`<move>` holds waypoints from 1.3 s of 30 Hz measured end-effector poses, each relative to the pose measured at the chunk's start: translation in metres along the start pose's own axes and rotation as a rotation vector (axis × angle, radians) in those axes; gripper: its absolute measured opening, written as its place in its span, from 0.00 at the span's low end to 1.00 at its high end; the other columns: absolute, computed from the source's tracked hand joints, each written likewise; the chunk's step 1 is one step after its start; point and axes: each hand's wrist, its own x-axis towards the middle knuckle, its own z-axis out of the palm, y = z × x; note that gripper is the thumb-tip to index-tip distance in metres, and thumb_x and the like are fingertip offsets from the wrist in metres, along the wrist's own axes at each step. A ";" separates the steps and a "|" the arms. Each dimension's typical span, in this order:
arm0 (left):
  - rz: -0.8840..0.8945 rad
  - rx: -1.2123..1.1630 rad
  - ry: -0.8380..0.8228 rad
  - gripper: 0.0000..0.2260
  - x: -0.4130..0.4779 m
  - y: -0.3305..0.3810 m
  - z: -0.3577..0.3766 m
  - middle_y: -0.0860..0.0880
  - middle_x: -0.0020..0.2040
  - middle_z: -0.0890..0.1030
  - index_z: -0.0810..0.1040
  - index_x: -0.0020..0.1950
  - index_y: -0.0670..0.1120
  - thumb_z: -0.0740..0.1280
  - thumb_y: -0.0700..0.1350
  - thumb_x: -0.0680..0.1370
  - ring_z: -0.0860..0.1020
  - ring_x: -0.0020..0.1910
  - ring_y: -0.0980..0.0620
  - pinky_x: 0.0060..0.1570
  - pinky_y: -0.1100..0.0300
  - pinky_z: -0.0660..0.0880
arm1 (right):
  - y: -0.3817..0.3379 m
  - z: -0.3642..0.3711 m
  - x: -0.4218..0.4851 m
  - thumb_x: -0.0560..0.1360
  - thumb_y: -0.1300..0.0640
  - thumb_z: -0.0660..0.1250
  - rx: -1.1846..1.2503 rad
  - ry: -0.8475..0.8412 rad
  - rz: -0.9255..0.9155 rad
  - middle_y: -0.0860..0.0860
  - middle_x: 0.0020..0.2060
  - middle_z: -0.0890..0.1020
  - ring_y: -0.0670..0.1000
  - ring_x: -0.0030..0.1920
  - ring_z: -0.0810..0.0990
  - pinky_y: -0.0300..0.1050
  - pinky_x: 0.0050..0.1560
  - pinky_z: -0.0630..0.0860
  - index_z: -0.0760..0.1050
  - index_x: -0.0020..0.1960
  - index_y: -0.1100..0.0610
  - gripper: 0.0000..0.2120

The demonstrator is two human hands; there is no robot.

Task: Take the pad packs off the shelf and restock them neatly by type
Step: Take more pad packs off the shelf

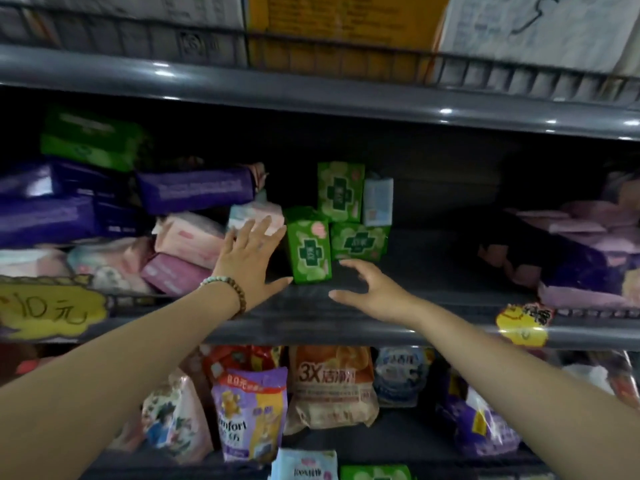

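Green pad pack [309,249] is standing upright on the middle shelf [346,327], long axis vertical, glossy wrapper showing a white cross emblem; two matching green packs [341,192] are sitting just behind it. It is lying between the two hands: left hand [251,258] is reaching in flat, fingers [266,230] spread, holding nothing, just left of the pack; right hand [375,289] is hovering open and empty, low to its right. Left is looking nearer. Pink packs [188,242] are piling at left.
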 end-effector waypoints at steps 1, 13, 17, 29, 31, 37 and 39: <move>0.000 0.032 0.010 0.39 0.005 -0.004 0.004 0.47 0.78 0.40 0.40 0.78 0.53 0.56 0.67 0.75 0.41 0.77 0.44 0.74 0.46 0.40 | -0.002 0.003 0.009 0.75 0.45 0.68 0.015 0.052 -0.041 0.46 0.75 0.56 0.48 0.75 0.57 0.39 0.68 0.59 0.57 0.76 0.48 0.34; 0.103 0.138 0.235 0.40 0.036 -0.053 0.067 0.43 0.72 0.68 0.60 0.74 0.45 0.53 0.68 0.69 0.64 0.71 0.40 0.67 0.43 0.54 | -0.004 0.051 0.163 0.69 0.46 0.75 0.038 0.461 -0.116 0.48 0.77 0.45 0.55 0.76 0.49 0.58 0.73 0.60 0.60 0.73 0.39 0.38; 0.101 0.135 0.249 0.40 0.037 -0.056 0.073 0.44 0.73 0.66 0.59 0.75 0.46 0.54 0.68 0.69 0.65 0.72 0.39 0.67 0.42 0.55 | 0.001 0.063 0.179 0.65 0.46 0.77 0.047 0.615 -0.125 0.52 0.71 0.58 0.58 0.70 0.63 0.53 0.68 0.67 0.66 0.67 0.45 0.34; -0.003 -0.058 0.039 0.47 0.021 -0.024 0.036 0.49 0.77 0.36 0.22 0.68 0.55 0.33 0.80 0.60 0.36 0.76 0.48 0.72 0.49 0.32 | 0.000 -0.006 0.077 0.69 0.59 0.76 0.682 0.709 -0.174 0.48 0.47 0.79 0.41 0.45 0.80 0.32 0.44 0.77 0.69 0.53 0.49 0.19; 0.000 -0.328 -0.016 0.50 0.013 0.001 0.021 0.52 0.77 0.36 0.23 0.68 0.61 0.46 0.82 0.58 0.38 0.76 0.51 0.75 0.51 0.40 | -0.008 -0.016 0.054 0.70 0.55 0.75 0.822 0.652 -0.098 0.53 0.51 0.80 0.50 0.50 0.80 0.46 0.52 0.79 0.70 0.52 0.49 0.17; 0.147 -1.033 0.123 0.47 -0.029 0.055 -0.014 0.57 0.68 0.57 0.51 0.70 0.70 0.74 0.66 0.58 0.65 0.65 0.63 0.63 0.74 0.61 | -0.022 -0.008 -0.030 0.71 0.47 0.71 1.035 0.487 0.043 0.52 0.52 0.80 0.51 0.51 0.81 0.49 0.45 0.79 0.67 0.60 0.53 0.23; 0.103 -1.244 0.087 0.41 -0.037 0.065 -0.013 0.52 0.66 0.63 0.62 0.69 0.64 0.74 0.65 0.59 0.68 0.63 0.65 0.59 0.77 0.64 | -0.011 -0.007 -0.060 0.66 0.40 0.71 0.871 0.436 0.010 0.51 0.55 0.79 0.47 0.52 0.80 0.44 0.49 0.77 0.67 0.60 0.50 0.28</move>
